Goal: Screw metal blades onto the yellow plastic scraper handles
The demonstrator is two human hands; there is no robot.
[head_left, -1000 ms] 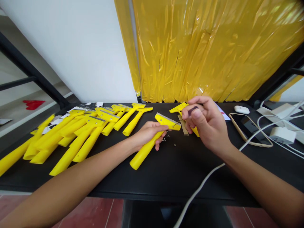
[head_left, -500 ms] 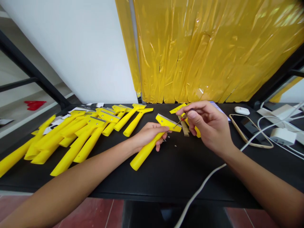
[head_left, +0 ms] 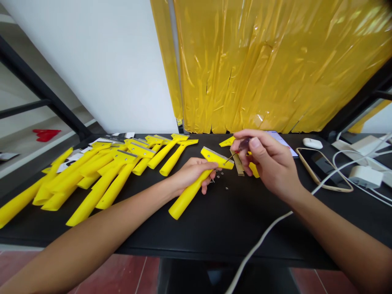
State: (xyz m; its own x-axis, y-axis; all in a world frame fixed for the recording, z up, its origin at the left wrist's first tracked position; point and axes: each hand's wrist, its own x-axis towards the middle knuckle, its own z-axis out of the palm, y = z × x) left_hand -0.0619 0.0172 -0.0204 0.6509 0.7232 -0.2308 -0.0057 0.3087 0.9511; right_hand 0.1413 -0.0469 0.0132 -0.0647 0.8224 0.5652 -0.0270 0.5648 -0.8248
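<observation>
Working a small screwdriver against the head of a yellow scraper. Tip sits near the right end of the head; exact contact is too small to make out.

Left hand is closed around the scraper handle just below the head, with fingers wrapped underneath. Right hand is closed in a pinch on the screwdriver, thumb and fingertips around its dark grip, shaft sloping down and left.

Scraper sits between the hands, over the black counter, handle end pointing near and left, steel blade edge facing far. Can't tell if the handle end touches the counter. Grip so close to the head likely stops it twisting under driver pressure, and the angle seems to leave the head open to the right hand.

Small screws or nuts lie loose just below the head, probably kept there to stay within reach. Second yellow scraper lies mostly hidden behind the right hand, with a thin metal strip beside it.

Pile of yellow scrapers sits well to the left, handles near, heads far, apparently set out as a batch. Phone and chargers are off to the right, with a white cable running near.
</observation>
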